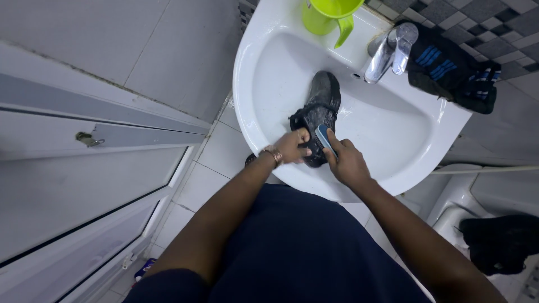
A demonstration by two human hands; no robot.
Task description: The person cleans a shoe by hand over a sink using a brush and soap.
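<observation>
left hand [293, 147]: comes in from the near left, arm bent at the elbow, wrist with a thin bracelet [273, 154]; fingers curled round the near end of the dark shoe [316, 116], clamped on it pretty firmly

right hand [343, 163]: reaches in from the near right, forearm straight; fingers wrapped round a small blue-backed brush [324, 139], thumb along its side; brush is pressed against the near end of the shoe, right next to the left hand's fingertips

shoe: lies inside the basin, long axis running near to far, toe end pointing at the tap; looks wet and greyish on top; near end sits close to the basin's near rim

edges: white sink [264, 67] curves round both hands; the near rim is just under the wrists, so not much slack there; right half of the bowl is open; far side is bounded by the chrome tap [390, 50]

on the rim: green plastic jug [328, 14] at the far left of the tap; a dark cloth with blue stripes [455, 70] draped on the far right corner, well apart from the hands

room: tiled bathroom, pale floor tiles near left; white framed door [84, 185] along the left; checkered grey wall tiles at the far right; another dark cloth [499, 242] on a white fixture near right
</observation>
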